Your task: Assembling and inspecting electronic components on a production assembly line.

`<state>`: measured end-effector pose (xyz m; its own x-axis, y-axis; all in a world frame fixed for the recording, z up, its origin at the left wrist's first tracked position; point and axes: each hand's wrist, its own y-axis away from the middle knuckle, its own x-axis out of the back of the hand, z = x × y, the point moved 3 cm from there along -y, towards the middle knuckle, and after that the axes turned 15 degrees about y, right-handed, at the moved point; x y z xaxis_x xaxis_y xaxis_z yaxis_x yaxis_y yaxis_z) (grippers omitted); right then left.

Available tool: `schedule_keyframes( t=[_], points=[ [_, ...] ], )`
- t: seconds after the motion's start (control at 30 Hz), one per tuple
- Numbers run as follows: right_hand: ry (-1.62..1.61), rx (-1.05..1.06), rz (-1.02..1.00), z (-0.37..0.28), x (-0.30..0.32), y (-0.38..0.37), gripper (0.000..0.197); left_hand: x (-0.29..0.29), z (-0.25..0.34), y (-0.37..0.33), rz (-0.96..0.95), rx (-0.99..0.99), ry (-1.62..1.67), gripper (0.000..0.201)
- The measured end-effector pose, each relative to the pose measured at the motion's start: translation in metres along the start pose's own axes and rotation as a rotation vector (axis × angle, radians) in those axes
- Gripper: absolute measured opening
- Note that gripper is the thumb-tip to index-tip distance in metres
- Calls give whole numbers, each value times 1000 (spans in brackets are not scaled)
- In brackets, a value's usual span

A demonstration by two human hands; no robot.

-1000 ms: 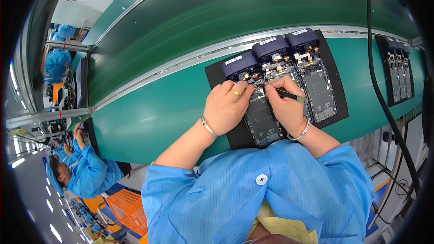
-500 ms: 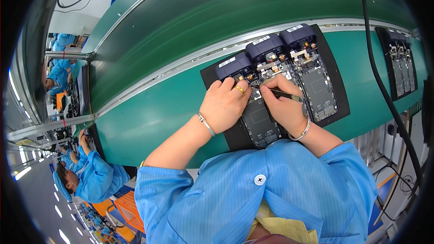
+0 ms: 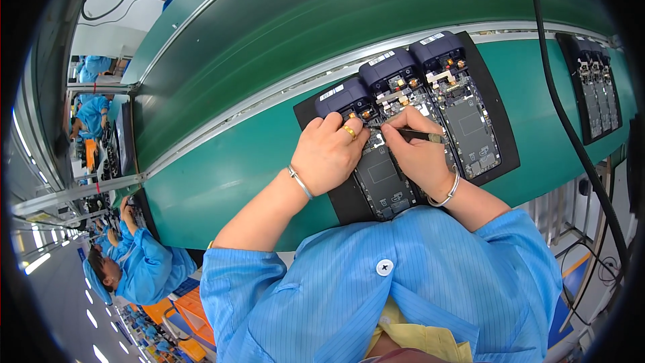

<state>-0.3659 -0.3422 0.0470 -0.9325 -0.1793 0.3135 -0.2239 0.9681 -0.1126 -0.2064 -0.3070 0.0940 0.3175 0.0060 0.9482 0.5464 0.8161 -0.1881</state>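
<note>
Three opened handheld devices lie side by side on a black tray, with dark blue housings at their far ends and bare circuit boards towards me. My left hand is closed, its bent fingertips resting on the upper part of the left device; what they pinch, if anything, is hidden. My right hand grips dark tweezers, whose tip points left to the same spot near my left fingers. The middle device is partly covered by my right hand. Beyond it, the right device is untouched.
The tray sits on a green bench below a green belt with a metal rail. Another black tray of similar devices lies far right. A black cable hangs before it. Co-workers in blue sit at the left.
Both hands stay at the left device and shift slightly left in the picture, as does the tray. My right hand keeps the tweezers at nearly the same spot.
</note>
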Motion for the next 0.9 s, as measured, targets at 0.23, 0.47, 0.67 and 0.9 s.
schedule_keyframes(
  t=[0.23,0.47,0.67,0.9],
  points=[
    [49,60,40,-4,1,-1,16,-1,-3,-2,-31,-2,34,25],
    [13,26,33,-3,0,0,16,0,-5,2,-13,-22,66,28],
    [50,53,41,-3,1,0,16,1,-4,-3,-21,-22,38,26],
    [-4,63,44,-2,1,1,16,0,-1,-3,-35,-17,21,13]
  ],
)
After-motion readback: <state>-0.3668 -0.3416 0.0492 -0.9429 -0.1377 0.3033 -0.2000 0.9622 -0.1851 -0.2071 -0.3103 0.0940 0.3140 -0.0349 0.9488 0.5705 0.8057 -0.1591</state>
